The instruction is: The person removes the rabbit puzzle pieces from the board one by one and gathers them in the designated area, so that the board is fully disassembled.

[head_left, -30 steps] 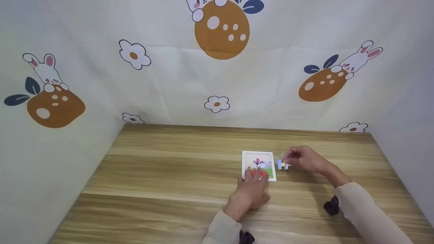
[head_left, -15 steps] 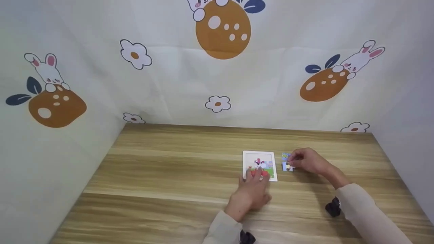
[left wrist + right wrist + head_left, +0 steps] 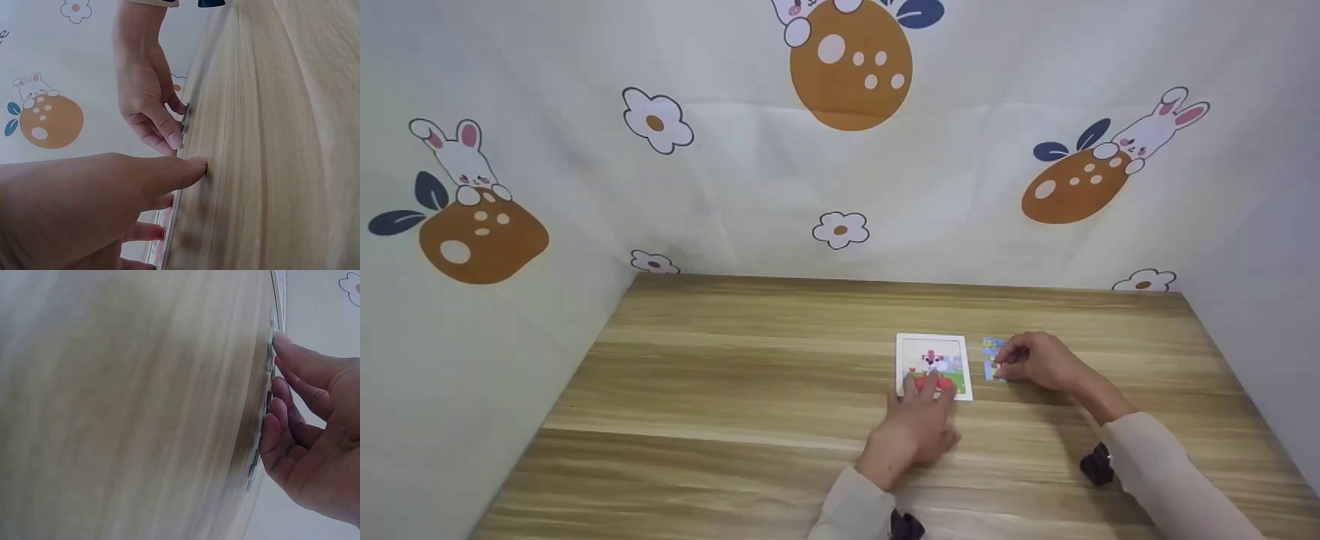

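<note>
A small jigsaw board (image 3: pixel 911 346) with a white frame lies on the table. Its lower part holds pieces of a cartoon animal picture in red and green, while its upper part shows bare backing. My left hand (image 3: pixel 915 427) rests its spread fingers on the board's near part, with the thumb on the table in the left wrist view. Just right of the board lie several loose puzzle pieces (image 3: pixel 992 346), mostly blue. Over them my right hand (image 3: pixel 1046 361) pinches a puzzle piece (image 3: pixel 271 343) between thumb and fingers, low at the tabletop. The fingers hide part of these pieces.
A wood-grain table (image 3: pixel 720 375) carries everything. Pale cloth walls (image 3: pixel 735 172) printed with rabbits, oranges and flowers enclose its back and sides. Black wrist devices (image 3: pixel 1097 465) sit under both cuffs.
The loose pieces have slid slightly right, away from the board, with my right hand. Its fingertips have since moved a little nearer to me. My left hand stays on the board.
</note>
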Available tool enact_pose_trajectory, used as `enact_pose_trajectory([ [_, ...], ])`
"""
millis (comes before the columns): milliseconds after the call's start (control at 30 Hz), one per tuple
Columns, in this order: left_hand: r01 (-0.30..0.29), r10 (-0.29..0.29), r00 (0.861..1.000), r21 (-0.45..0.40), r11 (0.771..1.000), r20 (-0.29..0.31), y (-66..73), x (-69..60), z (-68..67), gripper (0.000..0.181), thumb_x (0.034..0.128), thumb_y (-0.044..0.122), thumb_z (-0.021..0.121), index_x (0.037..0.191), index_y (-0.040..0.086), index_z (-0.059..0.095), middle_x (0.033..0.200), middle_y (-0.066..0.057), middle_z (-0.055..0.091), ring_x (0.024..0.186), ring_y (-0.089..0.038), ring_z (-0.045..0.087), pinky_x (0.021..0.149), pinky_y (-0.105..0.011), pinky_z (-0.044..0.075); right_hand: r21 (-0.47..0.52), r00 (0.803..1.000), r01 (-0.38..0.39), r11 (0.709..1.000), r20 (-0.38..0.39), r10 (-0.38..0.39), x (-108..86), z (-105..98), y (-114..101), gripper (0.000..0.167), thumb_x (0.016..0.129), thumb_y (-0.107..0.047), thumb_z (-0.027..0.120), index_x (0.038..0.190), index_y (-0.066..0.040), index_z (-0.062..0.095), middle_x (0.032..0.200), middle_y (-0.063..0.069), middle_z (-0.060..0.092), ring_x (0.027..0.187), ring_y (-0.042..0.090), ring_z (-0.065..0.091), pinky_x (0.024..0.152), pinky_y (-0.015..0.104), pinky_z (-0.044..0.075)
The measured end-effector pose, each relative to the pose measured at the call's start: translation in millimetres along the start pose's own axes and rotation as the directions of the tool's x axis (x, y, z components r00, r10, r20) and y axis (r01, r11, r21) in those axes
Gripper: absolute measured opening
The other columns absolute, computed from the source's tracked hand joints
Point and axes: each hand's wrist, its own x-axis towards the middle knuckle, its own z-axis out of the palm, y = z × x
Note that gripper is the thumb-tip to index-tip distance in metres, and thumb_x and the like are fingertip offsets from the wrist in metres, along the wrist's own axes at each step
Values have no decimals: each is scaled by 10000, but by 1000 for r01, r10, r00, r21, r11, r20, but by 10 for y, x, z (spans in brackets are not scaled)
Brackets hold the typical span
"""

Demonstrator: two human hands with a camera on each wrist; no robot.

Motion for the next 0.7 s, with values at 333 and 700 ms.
enact_pose_trajectory([
  [333,-4,4,1000,-8,1000,-5,-5,-5,-3,666,980,441,590,1566,258,331,1670,-26,241,1539,-371,211,1205,-592,282,16,1000,-24,1000,6,24,16,5,-43,143,849,-148,797,939,-53,740,898,53,723,796,115,591,691,193,485],
  [700,-4,4,1000,-5,1000,23,-26,-2,-22,663,984,449,585,1572,289,323,1684,5,209,1551,-366,192,1215,-585,275,79,1000,-4,997,-3,4,176,131,-298,145,924,-164,721,1019,-57,742,966,85,718,820,148,612,726,263,518],
])
